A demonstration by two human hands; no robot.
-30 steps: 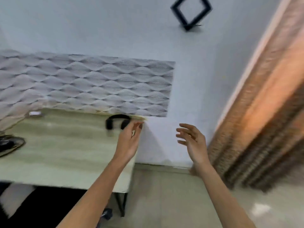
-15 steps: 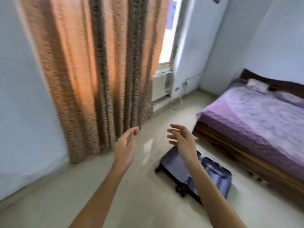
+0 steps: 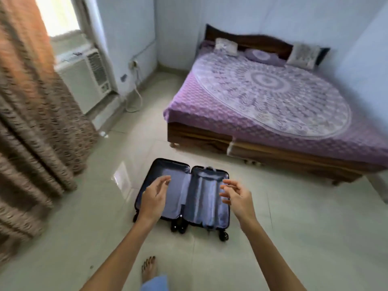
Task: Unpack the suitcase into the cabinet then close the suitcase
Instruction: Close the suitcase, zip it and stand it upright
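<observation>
On floor, suitcase [image 3: 190, 198] lies open, lining bare; left hand [image 3: 154, 198], right hand [image 3: 236, 196] loose, empty.

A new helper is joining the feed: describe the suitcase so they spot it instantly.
Find the big wooden bed with the purple mandala spread. On the pale tiled floor beside its near corner lies a dark hard-shell suitcase, opened flat. Its blue fabric lining and small black wheels mark it out.
</observation>
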